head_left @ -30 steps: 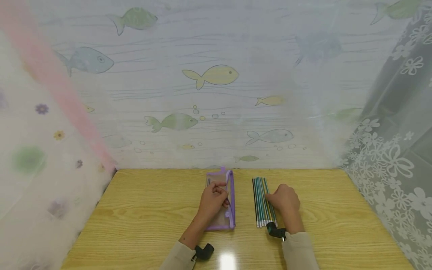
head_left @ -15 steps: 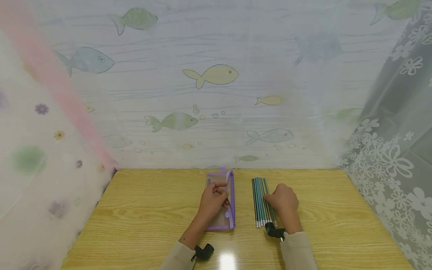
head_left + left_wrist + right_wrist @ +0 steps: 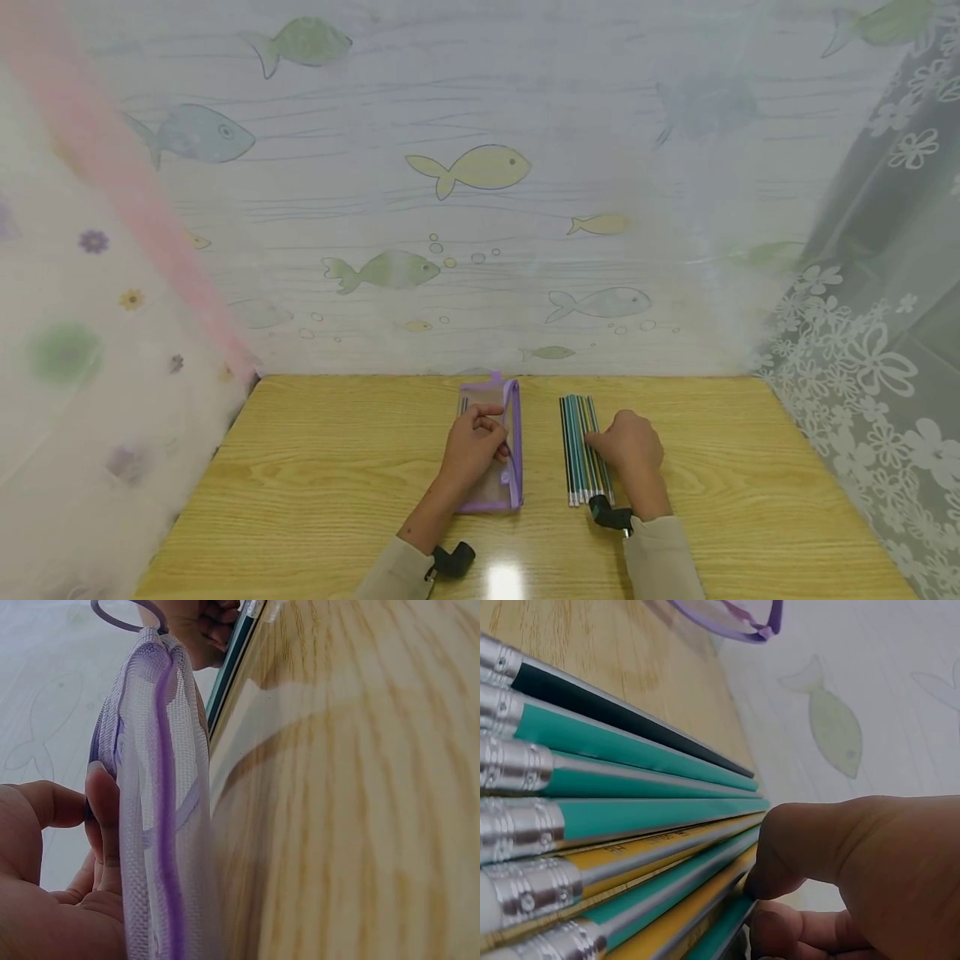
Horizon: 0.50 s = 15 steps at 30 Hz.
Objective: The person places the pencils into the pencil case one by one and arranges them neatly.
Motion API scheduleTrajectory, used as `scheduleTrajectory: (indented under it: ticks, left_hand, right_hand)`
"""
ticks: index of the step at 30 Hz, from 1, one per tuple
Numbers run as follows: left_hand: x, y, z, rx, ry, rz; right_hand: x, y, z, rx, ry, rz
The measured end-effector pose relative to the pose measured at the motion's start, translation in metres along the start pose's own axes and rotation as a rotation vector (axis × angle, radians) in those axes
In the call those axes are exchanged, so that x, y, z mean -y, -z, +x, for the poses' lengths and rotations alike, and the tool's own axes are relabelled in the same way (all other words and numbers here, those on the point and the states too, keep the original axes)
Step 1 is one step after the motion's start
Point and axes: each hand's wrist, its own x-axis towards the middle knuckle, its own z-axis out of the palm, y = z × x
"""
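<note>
Spanning the upper frame, a fish-print backdrop rises behind a wood-grain tabletop that fills the lower part. A purple-edged mesh pouch lies at lower centre, its zip side facing right; how wide the mouth gapes is hard to tell. Near it, just right of centre, a row of pencils in black, teal and yellow lies side by side, eraser ends toward the bottom of the frame. A person's left hand pinches the pouch's edge beside the zip, while the right hand, at the row's right side, appears to pinch a teal pencil between thumb and fingertip, the grip partly hidden. Good handling here likely calls for a light fingertip hold on one pencil at a time, so that its neighbours do not roll, and a steady left pinch that draws the pouch's lip away from its far side. Smallest of all, silver ferrules line the left edge of the right wrist view.
</note>
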Motion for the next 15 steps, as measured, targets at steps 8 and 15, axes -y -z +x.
scheduleTrajectory:
  ticks: [8,15]
  left_hand:
    - [-0.002,0.000,-0.001,0.005,-0.002,-0.012]
    - [-0.002,0.001,-0.001,0.003,0.003,-0.016]
  right_hand:
    - [0.004,0.006,-0.002,0.012,-0.003,0.023]
    - [0.009,0.011,-0.007,0.032,0.016,0.061]
